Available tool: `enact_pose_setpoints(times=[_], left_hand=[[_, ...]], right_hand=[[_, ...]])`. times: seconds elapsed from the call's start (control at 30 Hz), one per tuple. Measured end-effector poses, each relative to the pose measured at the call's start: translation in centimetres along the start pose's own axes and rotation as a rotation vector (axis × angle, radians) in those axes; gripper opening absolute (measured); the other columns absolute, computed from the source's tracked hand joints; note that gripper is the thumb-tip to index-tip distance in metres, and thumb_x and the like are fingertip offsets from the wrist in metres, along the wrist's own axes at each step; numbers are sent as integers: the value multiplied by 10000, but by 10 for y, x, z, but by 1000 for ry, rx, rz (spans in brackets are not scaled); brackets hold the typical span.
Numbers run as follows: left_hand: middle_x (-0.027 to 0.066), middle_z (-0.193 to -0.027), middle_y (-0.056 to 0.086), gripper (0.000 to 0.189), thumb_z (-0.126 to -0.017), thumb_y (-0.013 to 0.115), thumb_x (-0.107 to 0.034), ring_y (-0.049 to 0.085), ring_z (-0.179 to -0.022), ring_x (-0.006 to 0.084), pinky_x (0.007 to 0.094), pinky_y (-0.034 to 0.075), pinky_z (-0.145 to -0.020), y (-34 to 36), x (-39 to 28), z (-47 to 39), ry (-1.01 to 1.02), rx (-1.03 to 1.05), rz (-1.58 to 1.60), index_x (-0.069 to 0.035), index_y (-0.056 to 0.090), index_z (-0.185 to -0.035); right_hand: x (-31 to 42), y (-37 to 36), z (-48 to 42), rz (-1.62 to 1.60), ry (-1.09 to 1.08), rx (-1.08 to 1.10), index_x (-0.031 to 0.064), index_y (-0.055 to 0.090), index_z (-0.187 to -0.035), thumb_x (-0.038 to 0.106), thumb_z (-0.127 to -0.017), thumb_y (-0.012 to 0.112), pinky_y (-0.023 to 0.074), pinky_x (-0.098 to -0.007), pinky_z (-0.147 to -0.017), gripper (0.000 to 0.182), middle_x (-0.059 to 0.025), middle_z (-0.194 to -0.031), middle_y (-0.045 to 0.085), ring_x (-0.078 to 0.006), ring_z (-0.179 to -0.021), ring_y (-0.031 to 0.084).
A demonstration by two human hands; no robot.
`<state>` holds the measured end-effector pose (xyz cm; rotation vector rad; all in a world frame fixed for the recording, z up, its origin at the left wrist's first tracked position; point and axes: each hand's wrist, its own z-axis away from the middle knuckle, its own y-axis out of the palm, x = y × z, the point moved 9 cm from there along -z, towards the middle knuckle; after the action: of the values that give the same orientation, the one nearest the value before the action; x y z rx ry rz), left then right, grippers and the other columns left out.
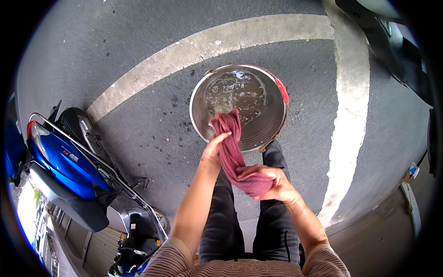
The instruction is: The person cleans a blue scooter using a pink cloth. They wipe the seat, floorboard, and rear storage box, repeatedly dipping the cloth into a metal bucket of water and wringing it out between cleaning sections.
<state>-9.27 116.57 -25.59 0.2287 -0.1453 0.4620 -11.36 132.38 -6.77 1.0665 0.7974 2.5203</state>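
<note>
A twisted dark-pink cloth (230, 152) is stretched between my two hands. My left hand (215, 149) grips it near its upper end, just over the near left rim of a metal bucket. My right hand (277, 181) is closed round the bunched lower end, nearer my body and above my legs. The metal bucket (266, 128) stands on the asphalt in front of my feet and holds murky water (238, 93) with ripples and some froth. Its wire handle, with a red grip (282, 91), lies against the right side of the rim.
A blue motor scooter (72, 166) stands at the left, and part of a dark vehicle (398, 45) shows at the upper right. White painted lines (353, 104) cross the asphalt beyond the bucket and to its right. Dark wet spots mark the ground left of the bucket.
</note>
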Motion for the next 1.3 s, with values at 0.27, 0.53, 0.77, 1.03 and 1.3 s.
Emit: enact_pose_setpoints(times=[0.27,0.53,0.77,1.03,1.3], left_hand=[[161,-1266,594,459,-906,566,-64,613,-1126,263,405,483,-1005,47,19,115,98,467,205,-16,470,-1352],[88,-1276,550,743,-786,770,-289,540,-1163,173,349,445,-1002,93,-3,118,331,419,-444,1,401,-1362],[217,-1019,662,688,-681,761,-366,660,-986,341,412,509,-873,89,-41,68,637,-226,-1455,8,476,-1183],[124,-1112,638,570,-799,776,-332,636,-1006,250,395,522,-870,63,-51,92,628,-28,-491,-34,535,-1221],[109,-1166,589,261,-823,740,-80,585,-1073,249,381,495,-909,66,-43,172,1033,-346,-374,-66,614,-1051]], right_hand=[[-33,-69,-60,-723,-57,-473,57,416,-1420,415,-775,772,423,-413,-1038,820,-113,-1270,582,-246,-1181,549],[-15,-70,-106,-452,-133,-356,6,452,-1356,189,-777,709,497,-395,-929,659,-129,-1184,581,-219,-1079,566],[-41,-102,-151,174,242,-575,-22,643,-1047,96,-648,765,533,-314,-757,434,-108,-878,683,-191,-806,652],[-27,-100,-132,-316,-15,-713,2,608,-1022,74,-726,704,516,-344,-829,320,-115,-1016,652,-200,-898,625],[-43,-65,-67,-560,65,-685,6,574,-1162,88,-754,589,471,-453,-953,416,-121,-1082,642,-283,-1026,607]])
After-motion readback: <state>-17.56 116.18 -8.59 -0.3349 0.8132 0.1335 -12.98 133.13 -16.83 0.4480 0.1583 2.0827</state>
